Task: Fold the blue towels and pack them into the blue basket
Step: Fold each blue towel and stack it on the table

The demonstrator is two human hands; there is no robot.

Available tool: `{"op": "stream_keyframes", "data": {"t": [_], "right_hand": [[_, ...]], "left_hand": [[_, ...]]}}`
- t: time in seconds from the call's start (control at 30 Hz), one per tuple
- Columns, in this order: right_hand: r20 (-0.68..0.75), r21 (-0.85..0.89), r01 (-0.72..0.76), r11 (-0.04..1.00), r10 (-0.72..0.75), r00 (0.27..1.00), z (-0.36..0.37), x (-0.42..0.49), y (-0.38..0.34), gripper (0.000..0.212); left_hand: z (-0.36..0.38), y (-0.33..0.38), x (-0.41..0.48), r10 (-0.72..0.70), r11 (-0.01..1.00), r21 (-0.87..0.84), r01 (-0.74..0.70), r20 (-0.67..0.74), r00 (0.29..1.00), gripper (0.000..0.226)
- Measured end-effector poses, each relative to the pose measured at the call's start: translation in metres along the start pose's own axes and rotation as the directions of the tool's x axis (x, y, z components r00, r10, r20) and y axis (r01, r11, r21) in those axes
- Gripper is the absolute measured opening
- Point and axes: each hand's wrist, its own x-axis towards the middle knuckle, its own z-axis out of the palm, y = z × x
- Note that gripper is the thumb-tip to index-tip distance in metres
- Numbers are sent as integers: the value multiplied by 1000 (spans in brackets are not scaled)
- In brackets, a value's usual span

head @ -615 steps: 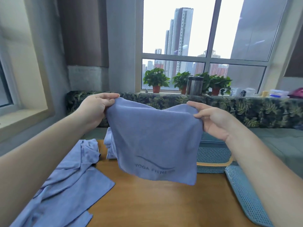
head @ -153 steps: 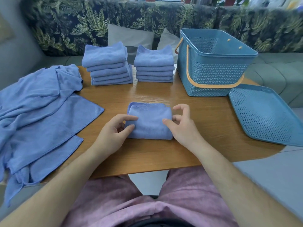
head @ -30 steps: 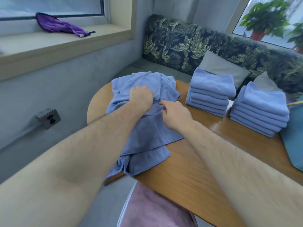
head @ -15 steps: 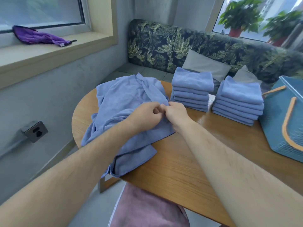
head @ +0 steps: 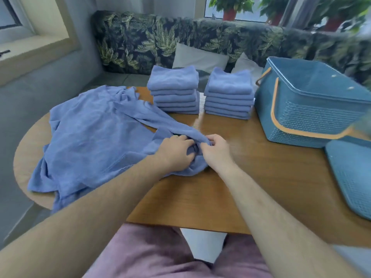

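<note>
A loose heap of unfolded blue towels (head: 88,135) covers the left part of the wooden table (head: 251,177). My left hand (head: 176,153) and my right hand (head: 214,151) meet at the heap's right edge, and both pinch a bunched fold of one blue towel (head: 180,127) that trails back to the heap. Two stacks of folded blue towels stand at the back, the left stack (head: 174,90) and the right stack (head: 229,94). The blue basket (head: 309,103), with its orange handle down, stands to their right.
The basket's blue perforated lid (head: 353,175) lies flat at the table's right edge. A leaf-patterned sofa (head: 200,41) with pale cushions runs behind the table. Potted plants stand on the sill above it. My pink-clad legs are below the front edge.
Both hands have drawn the pinched towel to the right, out of the heap and toward the table's middle. The view has swung right, bringing the basket and lid into sight.
</note>
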Motion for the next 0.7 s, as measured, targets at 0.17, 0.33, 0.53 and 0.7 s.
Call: {"op": "stream_keyframes", "data": {"t": [0.17, 0.33, 0.53, 0.7], "right_hand": [[-20, -222, 135, 966, -142, 990, -26, 5, 22, 26], [-145, -306, 60, 950, -109, 983, -53, 10, 50, 24], [-170, -182, 143, 973, -174, 970, -60, 1, 58, 8], [-242, -148, 92, 985, -126, 962, -63, -11, 58, 16]], "left_hand": [[30, 44, -9, 50, 998, 52, -44, -112, 992, 61], [14, 59, -29, 94, 993, -49, -104, -166, 982, 22], [-4, 24, -15, -86, 988, 101, 118, -278, 957, 23], [9, 16, -2, -344, 938, 11, 346, -92, 934, 48]]}}
